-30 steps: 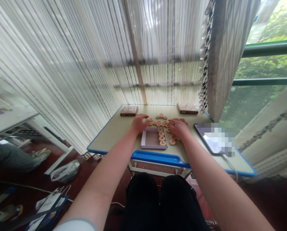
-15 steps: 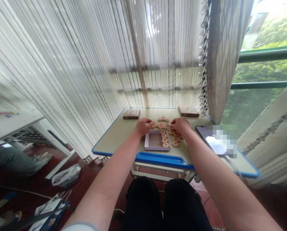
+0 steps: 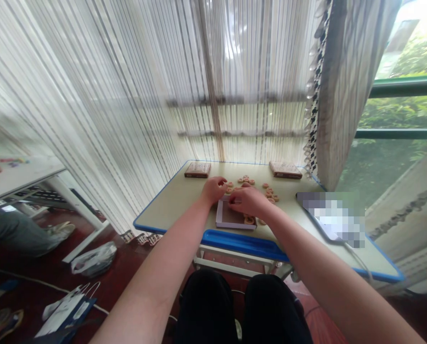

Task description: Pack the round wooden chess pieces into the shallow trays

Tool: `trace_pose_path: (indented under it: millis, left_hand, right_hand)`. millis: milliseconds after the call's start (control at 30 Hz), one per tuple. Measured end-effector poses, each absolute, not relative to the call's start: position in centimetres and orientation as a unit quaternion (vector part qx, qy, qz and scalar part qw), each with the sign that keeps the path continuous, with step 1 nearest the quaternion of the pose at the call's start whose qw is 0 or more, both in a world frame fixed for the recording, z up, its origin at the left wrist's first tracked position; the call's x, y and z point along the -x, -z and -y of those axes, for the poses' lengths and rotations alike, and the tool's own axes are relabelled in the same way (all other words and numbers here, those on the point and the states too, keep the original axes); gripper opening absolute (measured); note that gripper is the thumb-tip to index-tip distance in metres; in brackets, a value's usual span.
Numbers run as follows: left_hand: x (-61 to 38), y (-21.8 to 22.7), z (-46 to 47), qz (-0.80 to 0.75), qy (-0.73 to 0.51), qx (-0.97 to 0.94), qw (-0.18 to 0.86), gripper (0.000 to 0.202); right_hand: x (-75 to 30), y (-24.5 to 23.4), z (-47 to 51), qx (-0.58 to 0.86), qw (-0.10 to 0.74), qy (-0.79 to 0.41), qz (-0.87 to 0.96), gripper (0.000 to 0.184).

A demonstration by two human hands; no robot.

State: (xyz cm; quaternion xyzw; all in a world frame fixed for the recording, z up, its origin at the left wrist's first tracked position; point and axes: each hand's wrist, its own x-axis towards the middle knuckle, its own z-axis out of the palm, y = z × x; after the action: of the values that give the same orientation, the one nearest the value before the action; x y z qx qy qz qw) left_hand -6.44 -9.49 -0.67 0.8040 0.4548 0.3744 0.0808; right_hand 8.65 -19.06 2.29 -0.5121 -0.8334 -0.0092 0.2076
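A shallow white tray [image 3: 224, 222] lies near the front of a small blue-edged desk [image 3: 173, 203]. Several round wooden game discs with red marks [image 3: 270, 193] are scattered behind and beside it, and a few sit inside it [image 3: 249, 220]. My left hand [image 3: 213, 188] rests at the tray's far left corner, fingers curled over loose discs. My right hand [image 3: 247, 200] hovers over the tray's far edge with its fingers pinched together; what they hold is hidden.
Two flat brown boxes [image 3: 197, 169] [image 3: 285, 169] lie at the desk's far edge against striped curtains. A tablet [image 3: 330, 217] with a cable sits on the right. Bags [image 3: 93, 258] lie on the floor at left, beside another person's legs [image 3: 16, 236].
My right hand has moved left from the loose discs on the right side to above the tray. My left hand has stayed at the tray's far left corner.
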Motion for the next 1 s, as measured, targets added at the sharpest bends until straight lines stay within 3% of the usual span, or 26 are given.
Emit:
trace_pose_path:
  millis: [133,333,600,1000]
  left_hand:
    - [6.4,0.8,9.4,-0.451,-0.37,-0.808,0.08,0.022]
    - [6.3,0.9,9.2,-0.44,-0.359,-0.818,0.088,0.021]
    - [6.7,-1.5,11.6,-0.311,-0.279,-0.901,0.12,0.017]
    - [6.5,-0.9,11.9,-0.258,-0.215,-0.933,0.129,0.019]
  right_hand:
    - [-8.5,-2.2,19.0,0.532,0.169,0.035,0.829,0.013]
    - [-9.0,-2.6,19.0,0.524,0.184,0.059,0.83,0.013]
    - [-12.7,-2.5,17.4,0.622,0.325,0.008,0.712,0.02]
    - [-13.1,-1.3,16.9,0.605,0.269,-0.071,0.746,0.013]
